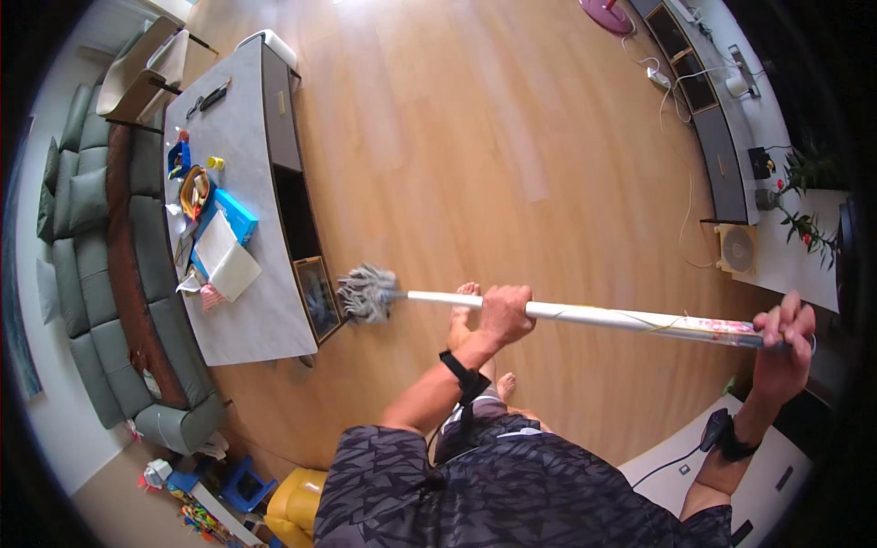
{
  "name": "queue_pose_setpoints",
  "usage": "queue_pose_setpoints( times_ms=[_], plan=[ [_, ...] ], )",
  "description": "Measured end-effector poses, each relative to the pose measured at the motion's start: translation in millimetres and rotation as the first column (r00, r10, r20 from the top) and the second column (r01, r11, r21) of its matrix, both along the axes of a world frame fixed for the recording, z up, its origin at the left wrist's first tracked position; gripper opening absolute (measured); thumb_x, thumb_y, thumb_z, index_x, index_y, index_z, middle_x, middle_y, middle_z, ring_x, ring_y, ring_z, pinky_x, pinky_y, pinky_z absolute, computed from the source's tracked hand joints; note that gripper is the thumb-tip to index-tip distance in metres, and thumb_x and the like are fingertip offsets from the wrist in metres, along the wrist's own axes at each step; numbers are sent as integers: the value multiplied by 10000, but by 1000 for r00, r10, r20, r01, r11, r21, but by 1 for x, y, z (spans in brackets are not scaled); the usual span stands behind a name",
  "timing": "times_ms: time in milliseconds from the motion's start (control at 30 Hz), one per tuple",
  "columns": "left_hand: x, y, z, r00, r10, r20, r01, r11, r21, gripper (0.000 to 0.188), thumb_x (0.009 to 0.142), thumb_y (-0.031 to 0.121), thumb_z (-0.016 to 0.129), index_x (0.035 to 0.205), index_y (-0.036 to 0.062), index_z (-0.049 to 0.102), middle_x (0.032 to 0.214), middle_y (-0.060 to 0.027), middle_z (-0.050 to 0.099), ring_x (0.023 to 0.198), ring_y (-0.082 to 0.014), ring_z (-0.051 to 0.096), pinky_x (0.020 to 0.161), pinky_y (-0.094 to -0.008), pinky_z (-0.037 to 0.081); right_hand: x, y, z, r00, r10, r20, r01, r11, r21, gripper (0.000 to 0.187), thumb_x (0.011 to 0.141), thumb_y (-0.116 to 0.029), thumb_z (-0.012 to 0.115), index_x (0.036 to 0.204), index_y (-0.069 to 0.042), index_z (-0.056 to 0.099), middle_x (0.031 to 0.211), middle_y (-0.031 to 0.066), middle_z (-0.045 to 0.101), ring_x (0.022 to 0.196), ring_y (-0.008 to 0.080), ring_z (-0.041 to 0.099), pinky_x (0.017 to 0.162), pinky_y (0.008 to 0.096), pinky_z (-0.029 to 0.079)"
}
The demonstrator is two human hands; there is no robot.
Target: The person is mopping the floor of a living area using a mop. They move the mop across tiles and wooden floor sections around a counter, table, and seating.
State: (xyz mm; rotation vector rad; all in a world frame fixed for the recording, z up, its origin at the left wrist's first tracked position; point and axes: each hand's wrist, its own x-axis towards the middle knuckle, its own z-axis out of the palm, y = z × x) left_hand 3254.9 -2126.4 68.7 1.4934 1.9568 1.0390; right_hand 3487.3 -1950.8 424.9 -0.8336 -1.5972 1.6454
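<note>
The wood floor (438,119) spreads widest, and its pale streaks may be wet trails or only window light, so how much of it is wiped cannot be told. Along its left edge stands the green sofa (157,233); before that, the low table (239,110) with a grey stone-like top; at the floor's upper right edge, a long dark cabinet (722,169). The mop (603,316) spans from beside the table's right edge, near its lower right corner, across to the person's right. By my judgement the wiping is under way rather than finished: both hands grip the pole, and the grey mop head (368,294) is down by the table's side, though whether its strands press the floor I cannot tell. The left hand (505,313) is wrapped in a fist round the pole's middle; the right hand (786,327) curls its fingers about the far end. Likely left over are the strips along the table's foot and the cabinet's front edge, if not yet wiped. Toward the table's left edge a blue box (239,216), a small basket (195,190) and a yellow-topped jar (215,163) lie untouched by either hand.
</note>
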Motion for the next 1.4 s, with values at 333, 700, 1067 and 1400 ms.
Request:
queue_pose_setpoints(
  times_ms=[333, 700, 1067, 1400],
  plan=[
    [-216, 136, -95, 946, 314, -83, -287, 927, 242, 157, 743, 112, 683, 726, 56, 538, 728, -145, 564, 727, -348, 568, 630, -429, 449, -130, -79, -121, 993, 114, -7, -108, 957, 271, 160, 875, -125, 572, 762, -55, 482, 830, 76, 475, 729, 202, 549, 864, 476, 476],
    [-56, 84, -79, 952, 284, -117, -264, 951, 164, 138, 720, 176, 667, 667, 114, 556, 696, -103, 581, 719, -324, 575, 634, -440, 409, 9, -109, -87, 993, -40, 109, 23, 987, 157, 311, 871, -217, 616, 649, -66, 461, 789, 60, 457, 711, 184, 557, 894, 481, 451],
    [396, -29, 43, 834, -548, 65, 546, 804, -237, 156, 712, 122, 644, 867, 131, 636, 889, -99, 608, 949, -292, 581, 844, -495, 370, 415, -331, 44, 782, -584, 216, 504, 797, 331, 216, 897, -181, 463, 716, -103, 373, 823, 57, 366, 713, 140, 447, 877, 401, 401],
    [536, -100, 57, 433, -882, 186, 901, 416, -125, 169, 720, 152, 593, 882, 126, 635, 942, -75, 648, 981, -274, 599, 840, -490, 390, 456, -459, 72, 676, -737, 5, 660, 609, 441, 208, 920, -216, 421, 745, -118, 364, 695, 46, 364, 603, 141, 389, 716, 360, 365]
  ],
)
